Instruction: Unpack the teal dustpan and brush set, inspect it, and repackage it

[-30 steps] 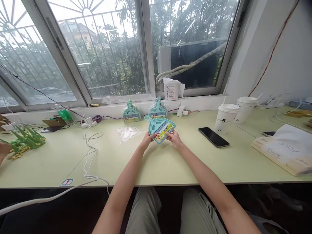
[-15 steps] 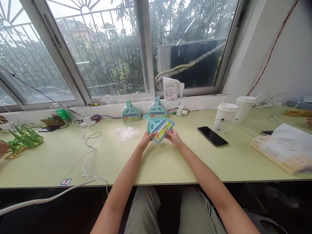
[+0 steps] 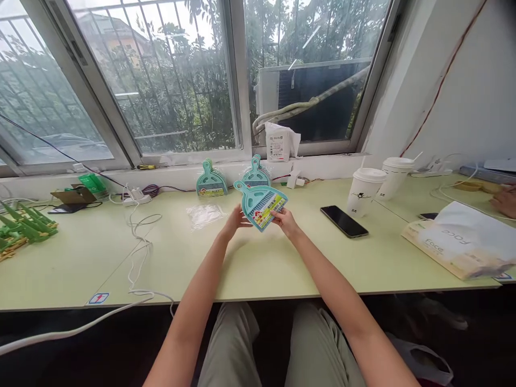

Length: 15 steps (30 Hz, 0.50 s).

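A mini dustpan and brush set (image 3: 264, 207) in pale turquoise, with a yellow printed label, is held tilted above the table. My right hand (image 3: 285, 221) grips its lower right edge, thumb on the label. By its left edge is my left hand (image 3: 237, 220), fingers stretched out and apart; whether the fingertips touch the back of the set cannot be made out. Two stacks of matching sets lean at the wall, the left stack (image 3: 211, 180) in full view and the right stack (image 3: 257, 171) partly covered by the held set. A crumpled clear plastic bag (image 3: 205, 216) lies left of my hands.
White cables (image 3: 139, 247) trail across the table at left, near green plastic pieces (image 3: 28, 228). At right are a black phone (image 3: 344, 221), two lidded cups (image 3: 365, 193) and a tissue pack (image 3: 459, 242). Another person's hand (image 3: 503, 201) shows at the far right.
My left thumb has come off the front of the set and that hand has loosened to the left. The right hand keeps its grip. The view has turned slightly to the right.
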{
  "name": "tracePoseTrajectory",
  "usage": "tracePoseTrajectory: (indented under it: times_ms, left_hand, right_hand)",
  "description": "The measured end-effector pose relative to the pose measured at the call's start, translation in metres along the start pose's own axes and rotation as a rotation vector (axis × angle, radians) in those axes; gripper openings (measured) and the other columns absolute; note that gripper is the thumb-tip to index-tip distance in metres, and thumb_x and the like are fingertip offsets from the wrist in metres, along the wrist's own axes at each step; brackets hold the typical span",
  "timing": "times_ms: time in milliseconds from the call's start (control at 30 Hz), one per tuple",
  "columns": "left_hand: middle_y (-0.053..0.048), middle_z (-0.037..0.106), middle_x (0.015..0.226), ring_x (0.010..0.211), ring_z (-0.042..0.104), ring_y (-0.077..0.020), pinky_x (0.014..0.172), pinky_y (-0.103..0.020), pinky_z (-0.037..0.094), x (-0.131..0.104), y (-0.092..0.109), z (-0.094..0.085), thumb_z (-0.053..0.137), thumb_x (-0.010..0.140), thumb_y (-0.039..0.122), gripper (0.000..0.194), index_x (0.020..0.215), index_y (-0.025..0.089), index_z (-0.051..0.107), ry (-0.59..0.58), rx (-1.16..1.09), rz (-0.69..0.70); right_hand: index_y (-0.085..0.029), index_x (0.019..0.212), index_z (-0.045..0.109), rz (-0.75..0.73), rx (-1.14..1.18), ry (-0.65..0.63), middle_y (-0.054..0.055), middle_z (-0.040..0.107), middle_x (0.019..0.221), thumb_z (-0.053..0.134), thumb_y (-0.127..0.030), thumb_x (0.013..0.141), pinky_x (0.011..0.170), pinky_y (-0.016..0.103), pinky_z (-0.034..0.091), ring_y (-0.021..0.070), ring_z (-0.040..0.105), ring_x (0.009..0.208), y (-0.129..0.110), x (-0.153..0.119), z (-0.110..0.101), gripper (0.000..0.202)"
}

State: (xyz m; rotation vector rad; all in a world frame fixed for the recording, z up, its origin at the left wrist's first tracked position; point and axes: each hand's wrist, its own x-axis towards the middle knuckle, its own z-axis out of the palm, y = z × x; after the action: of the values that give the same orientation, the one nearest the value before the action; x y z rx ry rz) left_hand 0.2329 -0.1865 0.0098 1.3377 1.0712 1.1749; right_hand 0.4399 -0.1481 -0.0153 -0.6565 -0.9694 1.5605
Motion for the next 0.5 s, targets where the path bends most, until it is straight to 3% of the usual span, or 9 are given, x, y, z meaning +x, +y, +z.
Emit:
tracePoseTrajectory:
  times_ms: [33, 100, 167, 200, 267, 333, 433, 500]
  left_hand:
    - [-0.013, 0.065, 0.114, 0.090, 0.066, -0.0238, 0.082, -0.042, 0.053, 0.001, 0.001, -0.007, 0.032, 0.089, 0.059, 0.057, 0.119, 0.017, 0.057, 0.088, 0.081, 0.007]
    - [-0.013, 0.062, 0.119, 0.102, 0.063, -0.0251, 0.089, -0.042, 0.050, 0.000, 0.001, -0.024, 0.035, 0.091, 0.046, 0.047, 0.124, 0.018, 0.055, 0.432, 0.363, 0.046]
    - [-0.014, 0.055, 0.131, 0.122, 0.050, -0.0284, 0.098, -0.044, 0.043, -0.002, -0.004, -0.042, 0.043, 0.089, 0.034, 0.042, 0.127, 0.019, 0.054, 0.774, 0.719, 0.032]
    - [-0.015, 0.050, 0.136, 0.130, 0.042, -0.0306, 0.102, -0.046, 0.038, -0.004, -0.008, -0.049, 0.045, 0.087, 0.031, 0.041, 0.125, 0.019, 0.056, 0.860, 0.875, -0.020]
    - [-0.015, 0.045, 0.142, 0.136, 0.031, -0.0353, 0.105, -0.053, 0.031, -0.006, -0.015, -0.060, 0.047, 0.085, 0.030, 0.038, 0.119, 0.019, 0.062, 0.834, 1.087, -0.185]
    - [-0.016, 0.051, 0.136, 0.131, 0.038, -0.0371, 0.105, -0.057, 0.026, -0.007, -0.019, -0.063, 0.046, 0.085, 0.030, 0.034, 0.110, 0.020, 0.067, 0.696, 1.195, -0.293]
    - [-0.014, 0.064, 0.115, 0.110, 0.057, -0.0301, 0.108, -0.054, 0.022, -0.005, -0.020, -0.052, 0.035, 0.089, 0.027, 0.037, 0.096, 0.019, 0.070, 0.574, 1.272, -0.251]
    - [-0.013, 0.067, 0.107, 0.102, 0.060, -0.0268, 0.107, -0.049, 0.025, -0.004, -0.019, -0.040, 0.036, 0.089, 0.028, 0.036, 0.092, 0.017, 0.070, 0.529, 1.318, -0.187]
  right_hand:
    - [-0.017, 0.085, 0.066, -0.005, 0.002, -0.004, 0.004, 0.074, 0.093, 0.080, -0.017, 0.064, 0.080, 0.037, 0.060, 0.0193, 0.071, 0.082, -0.002, 0.000, -0.001, 0.025]
    - [-0.017, 0.086, 0.065, -0.009, 0.001, -0.002, 0.004, 0.074, 0.093, 0.080, -0.017, 0.064, 0.081, 0.037, 0.060, 0.0196, 0.071, 0.083, -0.004, 0.000, -0.002, 0.026]
    - [-0.017, 0.087, 0.065, -0.008, -0.010, 0.001, 0.004, 0.074, 0.093, 0.080, -0.017, 0.064, 0.082, 0.037, 0.060, 0.0194, 0.071, 0.084, -0.004, 0.000, -0.003, 0.027]
    - [-0.017, 0.087, 0.065, -0.006, -0.020, 0.000, 0.004, 0.074, 0.094, 0.080, -0.017, 0.064, 0.083, 0.038, 0.059, 0.0194, 0.071, 0.084, -0.003, -0.001, -0.003, 0.028]
    - [-0.017, 0.087, 0.064, 0.000, -0.043, 0.000, 0.004, 0.074, 0.094, 0.080, -0.018, 0.065, 0.084, 0.038, 0.059, 0.0192, 0.071, 0.085, -0.003, -0.002, -0.003, 0.028]
    - [-0.017, 0.087, 0.064, 0.002, -0.058, -0.002, 0.004, 0.074, 0.093, 0.080, -0.018, 0.065, 0.084, 0.038, 0.059, 0.0191, 0.071, 0.084, -0.003, -0.003, -0.002, 0.027]
    - [-0.017, 0.085, 0.064, 0.009, -0.067, -0.002, 0.004, 0.074, 0.091, 0.079, -0.016, 0.066, 0.083, 0.038, 0.060, 0.0187, 0.071, 0.082, -0.003, -0.005, 0.000, 0.025]
    - [-0.017, 0.085, 0.064, 0.020, -0.072, -0.002, 0.004, 0.074, 0.090, 0.078, -0.015, 0.067, 0.082, 0.038, 0.060, 0.0183, 0.071, 0.081, -0.004, -0.005, 0.000, 0.023]
